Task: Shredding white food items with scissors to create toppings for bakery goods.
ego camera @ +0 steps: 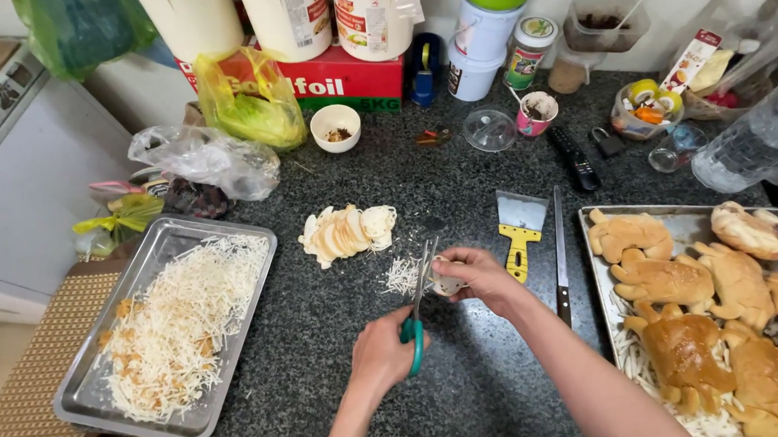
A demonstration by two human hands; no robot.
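My left hand [381,352] grips teal-handled scissors [419,299], whose blades point up and away from me over the dark granite counter [342,338]. Just beyond, my right hand [475,278] holds a small pale bread slice [448,285] against the blades. A little heap of thin white shreds [401,275] lies beside the blades. A stack of pale bread slices [347,231] sits further back on the counter. To the left stands a metal tray [153,247] heaped with the same shreds.
To the right, a second metal tray [682,219] holds several golden buns. A yellow-handled scraper [519,227] and a long knife [560,255] lie beside it. Tubs, a red box [344,75], plastic bags, a small bowl [336,126], a remote [576,158] and a water bottle [753,140] crowd the back.
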